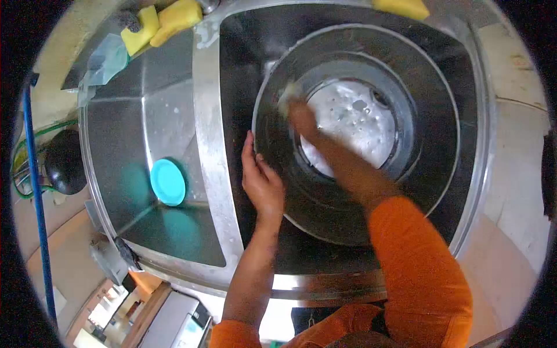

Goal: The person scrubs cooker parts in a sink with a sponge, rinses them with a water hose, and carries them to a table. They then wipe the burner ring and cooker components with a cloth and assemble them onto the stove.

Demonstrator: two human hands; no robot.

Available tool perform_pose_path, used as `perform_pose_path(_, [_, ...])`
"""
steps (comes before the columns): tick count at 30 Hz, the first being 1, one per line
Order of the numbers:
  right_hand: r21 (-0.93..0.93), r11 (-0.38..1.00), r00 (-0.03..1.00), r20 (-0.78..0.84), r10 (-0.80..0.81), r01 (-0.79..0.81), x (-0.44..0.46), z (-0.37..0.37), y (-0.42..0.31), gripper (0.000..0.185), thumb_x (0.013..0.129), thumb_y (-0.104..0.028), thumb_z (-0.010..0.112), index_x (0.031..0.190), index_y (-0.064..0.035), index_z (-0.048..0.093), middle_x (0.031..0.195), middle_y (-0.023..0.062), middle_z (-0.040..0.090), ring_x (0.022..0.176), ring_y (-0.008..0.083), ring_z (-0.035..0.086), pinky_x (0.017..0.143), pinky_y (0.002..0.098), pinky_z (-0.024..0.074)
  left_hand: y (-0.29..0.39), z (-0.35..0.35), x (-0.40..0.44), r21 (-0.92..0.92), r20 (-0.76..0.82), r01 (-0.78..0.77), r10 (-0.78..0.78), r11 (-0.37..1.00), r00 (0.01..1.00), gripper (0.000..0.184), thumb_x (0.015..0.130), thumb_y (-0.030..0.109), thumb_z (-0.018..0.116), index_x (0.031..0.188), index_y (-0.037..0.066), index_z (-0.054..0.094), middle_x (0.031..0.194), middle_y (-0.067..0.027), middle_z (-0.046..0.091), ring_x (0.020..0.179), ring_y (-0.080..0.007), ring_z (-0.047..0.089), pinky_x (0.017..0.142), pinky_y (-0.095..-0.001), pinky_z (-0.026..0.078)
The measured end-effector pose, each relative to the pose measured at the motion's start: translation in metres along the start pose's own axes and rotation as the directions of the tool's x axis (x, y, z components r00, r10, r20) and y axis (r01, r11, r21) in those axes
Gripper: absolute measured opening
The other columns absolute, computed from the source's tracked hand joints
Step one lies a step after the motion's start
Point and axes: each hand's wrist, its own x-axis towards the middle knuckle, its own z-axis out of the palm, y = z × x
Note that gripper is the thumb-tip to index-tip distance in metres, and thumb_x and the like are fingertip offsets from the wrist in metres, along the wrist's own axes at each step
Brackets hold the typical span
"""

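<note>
The left hand (264,185), half open, touches the pot (432,110); the right hand (301,119), blurred, curls around something pale (286,97) inside.

The right basin (237,69) holds 1 pot (432,127), the left basin (168,119) 1 dish (168,182); behind lie apparently 3 sponges (176,22).

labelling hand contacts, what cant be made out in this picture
- Head view: whatever the right hand holds inside the large round metal pot; motion blur leaves a pale smear.
- Head view: the right hand's separate fingers; blurred too.
- Head view: the right sink basin's floor beneath the pot; the pot hides it.
- Head view: the far side of the yellow sponge; the top edge cuts it.
</note>
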Motion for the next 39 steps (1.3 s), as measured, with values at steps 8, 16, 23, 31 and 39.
perform_pose_path(8, [-0.455, 0.887, 0.99, 0.074, 0.121, -0.074, -0.024, 0.015, 0.033, 0.03, 0.09, -0.014, 0.046, 0.115, -0.0028, 0.058, 0.114, 0.0218, 0.059, 0.11, 0.0297, 0.053, 0.1, 0.0429, 0.0378, -0.002, 0.002, 0.001, 0.031, -0.009, -0.001, 0.001, 1.0, 1.0, 0.041, 0.095, 0.0, 0.041, 0.135, 0.003, 0.046, 0.132, -0.0204, 0.054, 0.121, -0.0367, 0.053, 0.099, -0.0386, 0.042])
perform_pose_path(16, [0.291, 0.892, 0.932, -0.001, 0.362, -0.346, -0.007, -0.123, 0.08, 0.027, 0.089, -0.012, 0.047, 0.107, -0.0036, 0.065, 0.104, 0.0182, 0.066, 0.096, 0.0322, 0.063, 0.085, 0.0421, 0.0498, 0.0, 0.0, 0.0, 0.036, 0.004, 0.035, -0.035, 0.999, 0.999, 0.041, 0.094, -0.001, 0.042, 0.135, 0.003, 0.047, 0.132, -0.0201, 0.054, 0.122, -0.0355, 0.053, 0.1, -0.0384, 0.042])
perform_pose_path(23, [0.205, 0.977, 0.998, -0.021, -0.051, 0.055, 0.035, -0.042, -0.056, 0.029, 0.082, -0.016, 0.06, 0.11, -0.0076, 0.062, 0.099, 0.0158, 0.066, 0.1, 0.0337, 0.062, 0.095, 0.0445, 0.0467, -0.001, 0.001, -0.002, 0.076, -0.025, -0.007, 0.009, 0.997, 1.0, 0.039, 0.095, 0.001, 0.042, 0.134, 0.002, 0.048, 0.13, -0.0186, 0.056, 0.12, -0.0304, 0.055, 0.101, -0.0365, 0.041])
perform_pose_path(31, [-0.135, 0.99, 0.708, 0.697, 0.115, -0.028, 0.018, -0.208, 0.162, 0.028, 0.09, -0.021, 0.053, 0.11, -0.0035, 0.062, 0.108, 0.0201, 0.062, 0.1, 0.0367, 0.06, 0.093, 0.0441, 0.0465, -0.007, 0.005, -0.001, 0.04, -0.04, -0.01, 0.011, 0.999, 0.999, 0.04, 0.095, 0.001, 0.042, 0.134, 0.003, 0.047, 0.128, -0.0203, 0.057, 0.118, -0.035, 0.056, 0.097, -0.0387, 0.044])
perform_pose_path(39, [-0.359, 0.917, 0.545, 0.811, 0.214, 0.175, -0.004, -0.294, 0.148, 0.034, 0.093, -0.022, 0.041, 0.117, -0.0036, 0.056, 0.113, 0.0243, 0.061, 0.109, 0.0371, 0.059, 0.094, 0.0471, 0.0473, -0.003, -0.002, 0.002, 0.017, -0.053, -0.039, 0.04, 0.999, 0.998, 0.041, 0.093, -0.001, 0.043, 0.134, 0.004, 0.047, 0.129, -0.0194, 0.057, 0.118, -0.0376, 0.055, 0.096, -0.0407, 0.045])
